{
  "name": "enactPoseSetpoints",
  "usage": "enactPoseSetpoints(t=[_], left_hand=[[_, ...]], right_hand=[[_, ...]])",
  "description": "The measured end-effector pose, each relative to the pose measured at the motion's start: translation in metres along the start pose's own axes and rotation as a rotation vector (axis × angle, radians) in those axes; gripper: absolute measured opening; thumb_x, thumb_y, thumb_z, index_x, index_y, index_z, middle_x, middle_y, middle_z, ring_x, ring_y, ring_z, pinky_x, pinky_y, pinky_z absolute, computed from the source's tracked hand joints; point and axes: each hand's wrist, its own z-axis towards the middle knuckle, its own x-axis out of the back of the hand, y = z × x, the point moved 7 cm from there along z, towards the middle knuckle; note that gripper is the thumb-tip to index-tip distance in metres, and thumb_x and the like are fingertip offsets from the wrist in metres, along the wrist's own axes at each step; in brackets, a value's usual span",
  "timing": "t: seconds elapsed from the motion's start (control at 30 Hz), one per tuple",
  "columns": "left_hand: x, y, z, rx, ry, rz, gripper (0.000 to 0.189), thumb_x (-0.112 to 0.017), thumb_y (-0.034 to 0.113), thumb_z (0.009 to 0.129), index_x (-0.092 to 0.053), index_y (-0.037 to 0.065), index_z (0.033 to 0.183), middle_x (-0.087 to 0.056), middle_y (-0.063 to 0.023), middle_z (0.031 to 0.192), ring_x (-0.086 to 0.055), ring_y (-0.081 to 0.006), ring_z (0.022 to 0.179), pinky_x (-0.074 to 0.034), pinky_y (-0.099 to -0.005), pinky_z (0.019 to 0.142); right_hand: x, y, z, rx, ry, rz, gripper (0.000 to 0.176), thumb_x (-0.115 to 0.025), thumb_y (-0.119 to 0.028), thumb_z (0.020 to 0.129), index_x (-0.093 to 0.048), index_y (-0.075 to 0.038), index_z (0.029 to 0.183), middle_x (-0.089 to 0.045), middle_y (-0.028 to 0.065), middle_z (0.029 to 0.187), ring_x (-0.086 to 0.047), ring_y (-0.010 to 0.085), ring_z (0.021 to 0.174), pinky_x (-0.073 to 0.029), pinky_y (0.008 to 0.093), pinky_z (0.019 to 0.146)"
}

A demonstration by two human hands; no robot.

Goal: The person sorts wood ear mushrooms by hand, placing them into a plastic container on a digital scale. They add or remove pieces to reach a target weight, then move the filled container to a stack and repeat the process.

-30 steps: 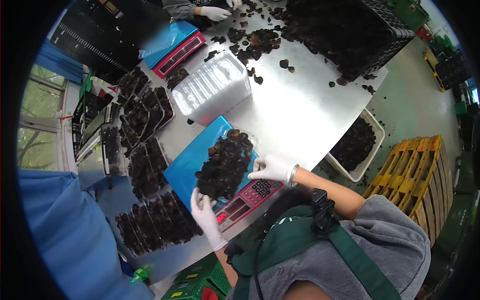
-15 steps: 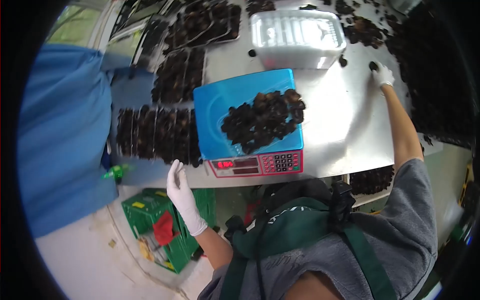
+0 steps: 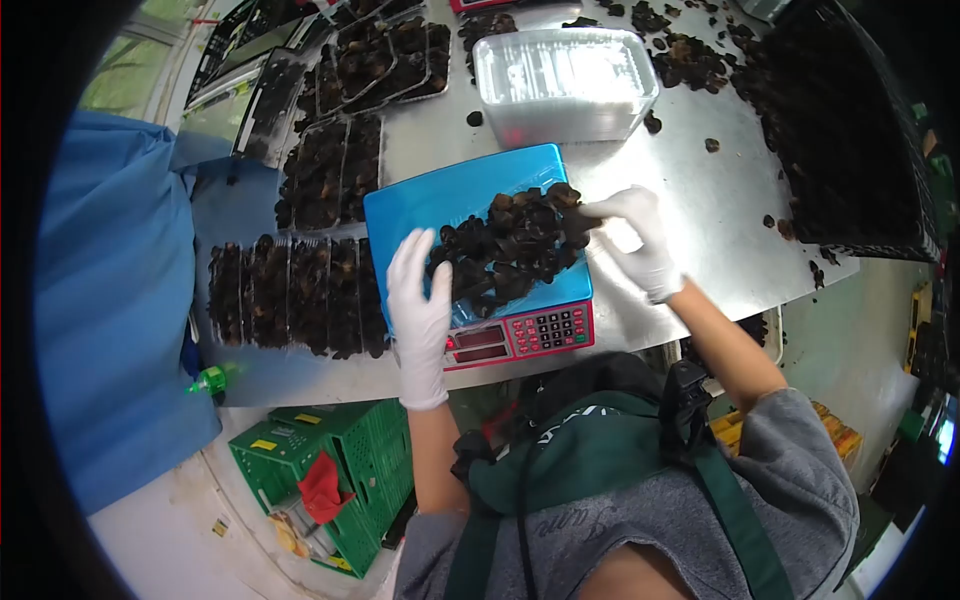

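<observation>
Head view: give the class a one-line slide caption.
Gloved left hand and right hand flank heaped dark pieces on a blue-topped scale.

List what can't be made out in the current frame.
All in the head view:
- Weight reading on the scale: left hand covers most of the lit digits.
- Right hand: blur at its fingertips, against the dark pieces, hides whether it grips one.
- Bottom of that pile: buried under its top layer.
- Second scale: cut off by the top edge.
- Basket below: partly hidden by tabletop and right forearm.
</observation>
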Motion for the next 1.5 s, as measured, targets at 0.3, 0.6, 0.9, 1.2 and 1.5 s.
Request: enactPoseSetpoints(t=[0.3,0.6,0.9,1.2,1.5], left_hand=[[-0.031,-0.006,-0.001,-0.076,-0.226,-0.205,0.034,-0.05,-0.007,0.086,-0.066,0.006,0.113,-0.067,-0.0146,0.117,-0.062,-0.034,0.112,-0.034,-0.0484,0.112],[0.05,-0.029,-0.001,0.254,-0.013,-0.276,0.031,-0.053,-0.001,0.095,-0.062,0.0,0.125,-0.067,-0.0115,0.118,-0.063,-0.0183,0.108,-0.047,-0.0312,0.098],[0.103,-0.073,-0.058,0.454,0.199,-0.368,0.029,-0.052,0.0,0.097,-0.061,-0.002,0.125,-0.066,-0.0127,0.118,-0.063,-0.0182,0.108,-0.049,-0.0309,0.097],[0.088,-0.074,-0.069,0.582,0.199,-0.438,0.025,-0.061,0.007,0.095,-0.065,0.0,0.118,-0.068,-0.008,0.109,-0.063,-0.0137,0.099,-0.049,-0.0277,0.091],[-0.025,-0.066,-0.084,0.574,-0.115,-0.311,0.031,-0.066,0.011,0.09,-0.058,0.001,0.119,-0.068,-0.0087,0.083,-0.065,-0.0123,0.068,-0.052,-0.0289,0.061]], right_hand=[[-0.001,0.009,-0.011,-0.347,0.025,0.11,0.026,-0.064,-0.005,0.084,-0.068,-0.009,0.109,-0.064,0.0107,0.117,-0.058,0.0276,0.113,-0.042,0.039,0.102],[0.015,0.033,-0.092,-0.644,0.24,0.252,0.015,-0.056,-0.001,0.094,-0.068,-0.001,0.104,-0.068,0.0089,0.11,-0.061,0.0188,0.107,-0.045,0.0313,0.097],[0.026,0.053,-0.108,-0.69,0.218,0.277,0.017,-0.057,-0.005,0.097,-0.066,0.002,0.11,-0.066,0.0064,0.11,-0.058,0.0136,0.101,-0.045,0.0276,0.093],[0.018,0.041,-0.072,-0.53,0.0,0.037,0.028,-0.059,-0.017,0.098,-0.062,0.0,0.12,-0.065,0.0088,0.114,-0.058,0.0152,0.1,-0.046,0.0286,0.091],[-0.041,0.098,-0.017,-0.547,-0.493,0.049,0.034,-0.055,-0.026,0.099,-0.056,-0.007,0.127,-0.059,0.0053,0.089,-0.054,0.0126,0.075,-0.048,0.0276,0.07]])
